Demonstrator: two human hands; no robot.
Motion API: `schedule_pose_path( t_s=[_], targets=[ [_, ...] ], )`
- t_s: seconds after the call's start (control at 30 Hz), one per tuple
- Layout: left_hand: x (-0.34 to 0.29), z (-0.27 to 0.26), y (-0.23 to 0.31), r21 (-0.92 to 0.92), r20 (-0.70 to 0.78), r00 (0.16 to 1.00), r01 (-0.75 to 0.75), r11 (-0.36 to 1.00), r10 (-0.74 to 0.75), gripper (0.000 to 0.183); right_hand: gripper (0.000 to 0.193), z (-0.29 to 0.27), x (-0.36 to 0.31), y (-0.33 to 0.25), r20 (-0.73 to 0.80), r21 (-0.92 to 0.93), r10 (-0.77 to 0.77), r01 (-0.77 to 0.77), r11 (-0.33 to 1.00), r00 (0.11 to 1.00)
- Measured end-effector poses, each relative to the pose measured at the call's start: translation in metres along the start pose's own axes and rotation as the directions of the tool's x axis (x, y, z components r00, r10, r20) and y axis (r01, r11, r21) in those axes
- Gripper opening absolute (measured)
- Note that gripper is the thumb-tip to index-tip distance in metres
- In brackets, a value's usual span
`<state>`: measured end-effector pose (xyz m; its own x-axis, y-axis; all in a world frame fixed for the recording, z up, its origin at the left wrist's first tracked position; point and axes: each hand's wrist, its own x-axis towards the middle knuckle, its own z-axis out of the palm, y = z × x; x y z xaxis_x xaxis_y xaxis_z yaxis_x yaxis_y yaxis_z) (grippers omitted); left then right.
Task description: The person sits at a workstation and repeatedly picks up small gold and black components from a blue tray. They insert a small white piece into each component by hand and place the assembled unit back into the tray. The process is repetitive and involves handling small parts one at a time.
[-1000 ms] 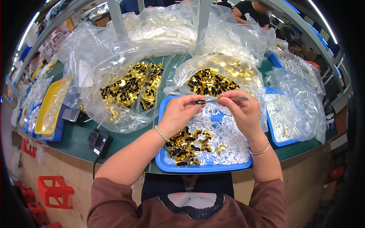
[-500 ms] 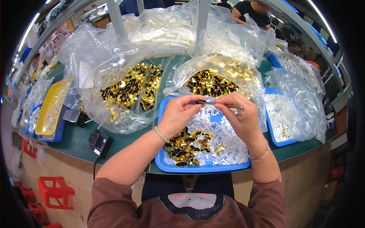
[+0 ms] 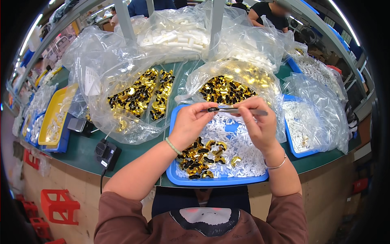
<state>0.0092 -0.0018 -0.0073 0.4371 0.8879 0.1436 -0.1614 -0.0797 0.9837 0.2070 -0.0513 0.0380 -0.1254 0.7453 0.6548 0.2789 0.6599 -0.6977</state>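
Note:
Between the fingertips of my left hand [image 3: 190, 123] is a small black-and-gold part [image 3: 213, 109], mostly covered by the fingers. My right hand [image 3: 258, 122] grips metal tweezers [image 3: 256, 111], whose tips point left and meet the part. Both hands hover over the far side of a blue tray [image 3: 217, 181]. Many small white plastic pieces [image 3: 248, 160] lie in the tray, and a heap of black-and-gold parts [image 3: 196, 160] fills its near left area.
Clear plastic bags of black-and-gold parts [image 3: 136, 95] spread beyond the tray on the green table [image 3: 140, 156]. A blue tray of white pieces [image 3: 301, 153] stands at right, a yellow tray [image 3: 49, 122] at left. A black adapter [image 3: 106, 153] lies left; a red stool [image 3: 60, 206] stands on the floor.
My right hand's grip on the tweezers has shifted slightly to the right, with the fingers repositioned. My left hand stays almost where it was, still pinching the part.

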Motion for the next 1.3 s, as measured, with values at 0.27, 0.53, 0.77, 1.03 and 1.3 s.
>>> schedule_pose_path(
  t_s=[0.27, 0.53, 0.77, 1.03, 1.3],
  targets=[
    [0.005, -0.005, -0.002, -0.06, -0.015, 1.0, -0.027, 0.998, 0.026, 0.031, 0.011, -0.017, 0.007, -0.002, -0.086, -0.224, -0.006, -0.013, 0.975, 0.996],
    [0.002, -0.002, 0.001, -0.178, 0.09, 0.996, 0.033, 0.983, -0.017, 0.026, 0.009, -0.028, 0.0, 0.018, 0.412, -0.611, 0.232, 0.079, 0.787, 0.881],
    [0.002, -0.003, 0.0, -0.028, 0.078, 0.997, -0.027, 0.999, 0.029, 0.028, 0.011, -0.022, 0.0, 0.01, 0.53, -0.646, 0.496, -0.051, 0.761, 0.687],
    [0.001, 0.002, 0.003, 0.177, 0.048, 0.979, -0.205, 0.963, 0.2, 0.028, 0.013, -0.017, -0.003, 0.019, 0.517, -0.568, 0.342, 0.015, 0.823, 0.785],
    [0.003, -0.005, 0.009, -0.264, 0.139, 0.979, 0.178, 0.948, -0.145, 0.035, 0.012, -0.022, 0.003, 0.017, 0.468, -0.482, 0.224, 0.035, 0.875, 0.855]
  ],
)
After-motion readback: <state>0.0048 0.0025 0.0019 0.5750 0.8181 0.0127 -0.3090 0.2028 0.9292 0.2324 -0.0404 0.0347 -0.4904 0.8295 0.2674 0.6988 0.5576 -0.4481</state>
